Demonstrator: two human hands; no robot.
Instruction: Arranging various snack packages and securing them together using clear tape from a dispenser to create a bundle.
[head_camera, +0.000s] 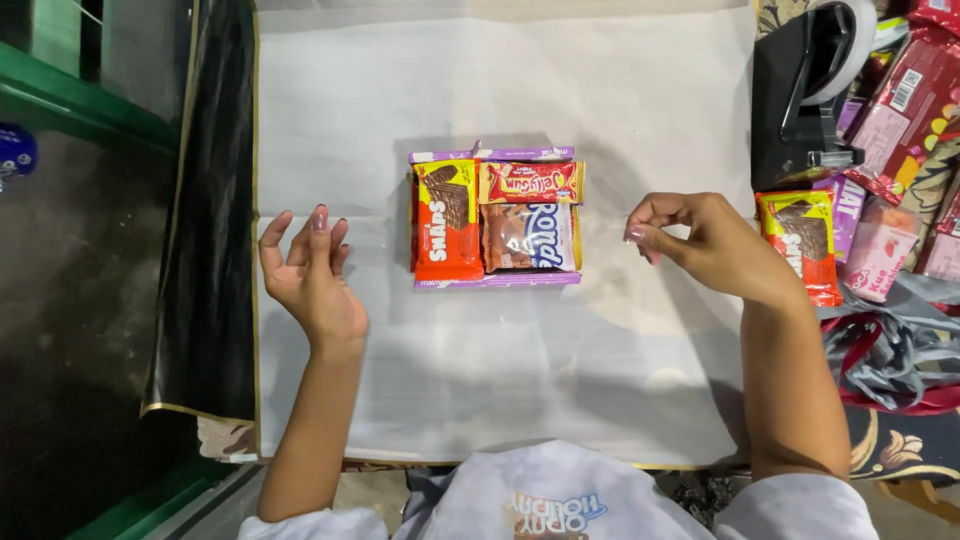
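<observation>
A small stack of snack packets (497, 218) lies in the middle of a white sheet of paper (600, 100): a red-and-yellow wafer packet on the left, a red packet top right, a brown-and-blue biscuit packet below it, all on a purple packet. My left hand (310, 275) hovers to the left of the stack, palm up, fingers spread, holding nothing. On the right of the stack, my right hand (700, 240) has thumb and fingertips pinched together; I see nothing between them.
A black tape dispenser (800, 100) stands at the upper right. Beside it lie several more snack packets, among them a red-and-yellow wafer packet (805, 240). Grey and red ribbon (890, 355) sits lower right. A dark sheet with gold edge (205, 220) borders the paper's left side.
</observation>
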